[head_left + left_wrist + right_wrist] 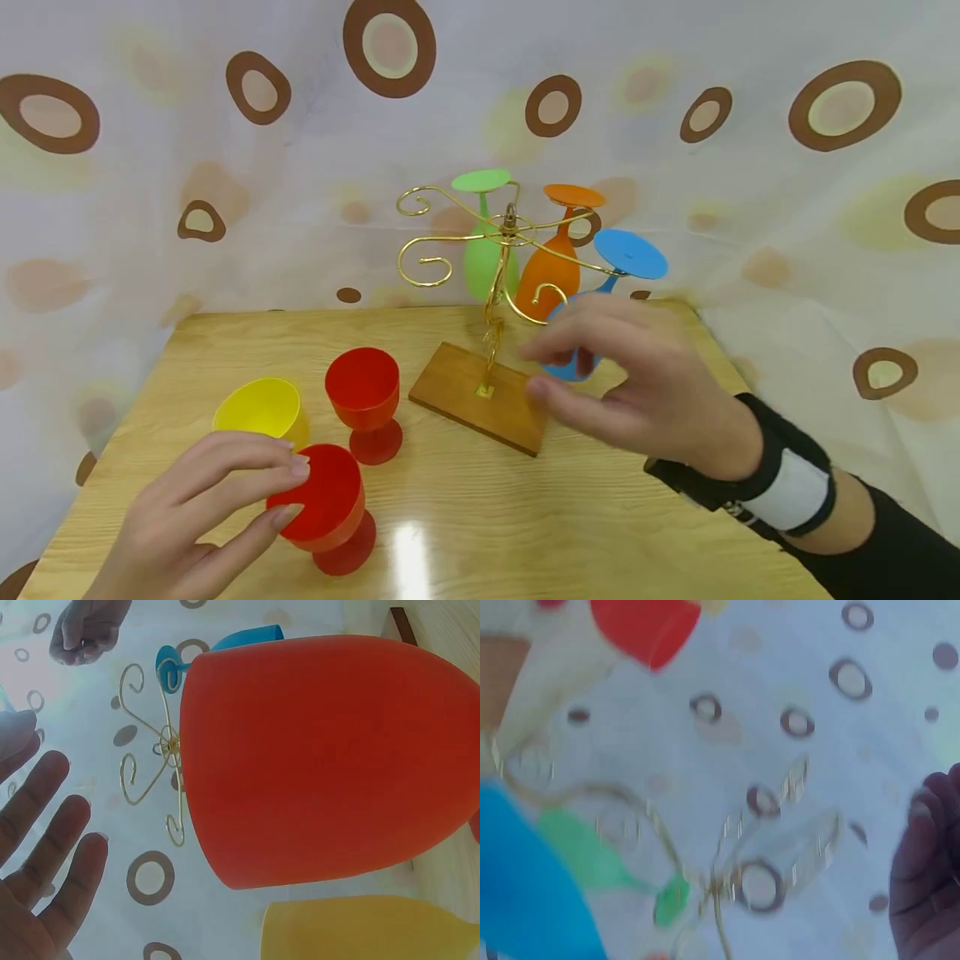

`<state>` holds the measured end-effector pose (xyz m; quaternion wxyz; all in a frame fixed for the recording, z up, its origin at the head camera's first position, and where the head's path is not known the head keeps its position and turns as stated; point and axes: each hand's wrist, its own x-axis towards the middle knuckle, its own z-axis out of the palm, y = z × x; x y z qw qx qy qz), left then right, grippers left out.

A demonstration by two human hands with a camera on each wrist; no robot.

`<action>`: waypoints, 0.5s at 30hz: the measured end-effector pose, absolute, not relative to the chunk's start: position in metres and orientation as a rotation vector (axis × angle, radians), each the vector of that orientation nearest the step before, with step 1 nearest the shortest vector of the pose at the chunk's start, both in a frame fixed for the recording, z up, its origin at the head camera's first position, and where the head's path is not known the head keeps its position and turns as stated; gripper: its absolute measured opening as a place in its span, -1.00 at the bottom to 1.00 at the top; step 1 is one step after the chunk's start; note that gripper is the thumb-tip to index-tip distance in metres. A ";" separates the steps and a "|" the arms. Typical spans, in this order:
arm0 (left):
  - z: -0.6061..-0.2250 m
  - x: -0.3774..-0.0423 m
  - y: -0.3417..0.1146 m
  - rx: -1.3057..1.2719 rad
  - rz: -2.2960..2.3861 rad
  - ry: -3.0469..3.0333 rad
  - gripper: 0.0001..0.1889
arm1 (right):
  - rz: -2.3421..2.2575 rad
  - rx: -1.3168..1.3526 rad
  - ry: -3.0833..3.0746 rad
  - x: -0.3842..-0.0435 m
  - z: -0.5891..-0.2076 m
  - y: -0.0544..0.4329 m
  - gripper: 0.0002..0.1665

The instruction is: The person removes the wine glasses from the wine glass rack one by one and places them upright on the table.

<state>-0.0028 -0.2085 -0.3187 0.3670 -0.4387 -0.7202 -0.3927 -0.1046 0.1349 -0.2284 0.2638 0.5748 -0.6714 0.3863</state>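
Note:
My left hand (pixel 202 508) hovers over the rim of the nearer red goblet (pixel 337 517), thumb and fingers spread. In the left wrist view those fingers stand apart from the goblet (pixel 330 765). A second red goblet (pixel 363 392) and a yellow goblet (pixel 258 408) stand upright close by. My right hand (pixel 637 375), slightly blurred, is in the air before the gold glass rack (pixel 508 229), its fingers loosely bent and holding nothing. Partly hidden behind it, a blue goblet (pixel 630 254) hangs upside down on the rack. Orange (pixel 551 271) and green (pixel 487 258) goblets hang there too.
The rack's wooden base (pixel 457 383) rests on the wooden table (pixel 465 517). Curled wire arms reach out on the rack's left side with nothing hung on them. Behind the table hangs a white cloth (pixel 322 183) patterned with brown rings.

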 end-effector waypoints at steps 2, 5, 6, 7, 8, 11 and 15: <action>-0.319 0.000 -0.208 -1.102 -0.999 -1.878 -0.71 | 0.990 1.472 -1.788 -0.111 -0.216 0.148 -0.66; -0.318 0.001 -0.207 -1.102 -0.995 -1.861 -0.70 | 0.854 1.353 -1.931 -0.129 -0.203 0.174 -0.54; -0.318 0.000 -0.206 -1.114 -0.994 -1.844 -0.70 | 0.798 1.333 -2.008 -0.137 -0.200 0.184 -0.55; -0.317 -0.002 -0.205 -1.128 -0.995 -1.821 -0.71 | 0.744 1.316 -2.090 -0.145 -0.197 0.193 -0.56; -0.317 -0.003 -0.204 -1.143 -0.994 -1.800 -0.71 | 0.697 1.303 -2.173 -0.154 -0.195 0.203 -0.55; -0.316 -0.006 -0.202 -1.181 -0.986 -1.757 -0.71 | 0.635 1.272 -2.438 -0.178 -0.189 0.227 -0.26; -0.315 -0.005 -0.200 -1.179 -0.984 -1.765 -0.72 | 0.656 1.179 -2.788 -0.200 -0.183 0.241 -0.08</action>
